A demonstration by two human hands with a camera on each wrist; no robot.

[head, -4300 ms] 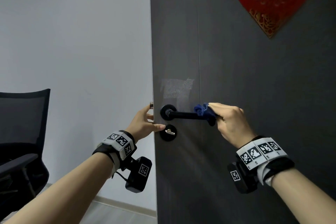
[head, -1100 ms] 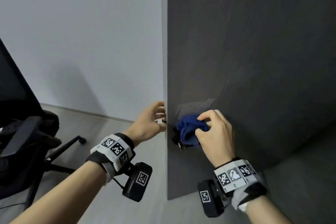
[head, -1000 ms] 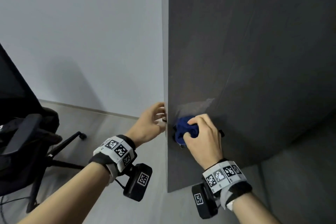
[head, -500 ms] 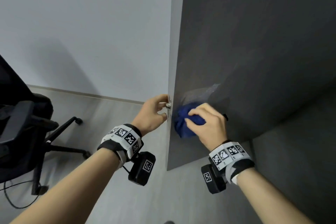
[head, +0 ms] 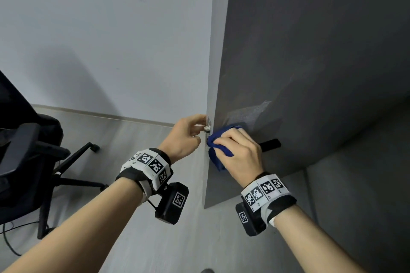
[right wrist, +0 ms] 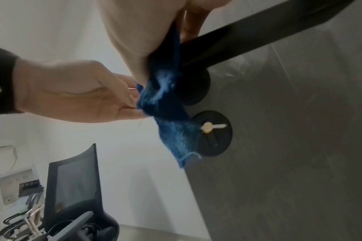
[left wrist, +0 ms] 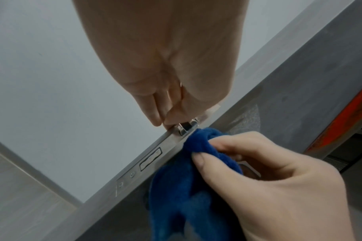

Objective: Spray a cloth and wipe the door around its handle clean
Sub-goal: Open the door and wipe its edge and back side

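Note:
The dark grey door (head: 310,51) stands ajar, edge toward me. My right hand (head: 224,142) grips a bunched blue cloth (head: 218,157) and presses it on the door by the base of the black lever handle (head: 269,144). In the right wrist view the cloth (right wrist: 167,114) hangs over the handle's round base (right wrist: 194,86) and partly covers the lock plate (right wrist: 215,132). My left hand (head: 200,131) holds the door's edge, fingers curled at the metal latch (left wrist: 186,127).
A pale smeared patch (head: 255,111) shows on the door above the handle. A black office chair (head: 26,150) stands on the grey floor to the left, with a cable under it. A white wall (head: 111,29) lies behind the door's edge.
My right hand has brought the cloth from the lever's outer end to its base near the door's edge. The left hand stays on the edge. My view has tilted downward.

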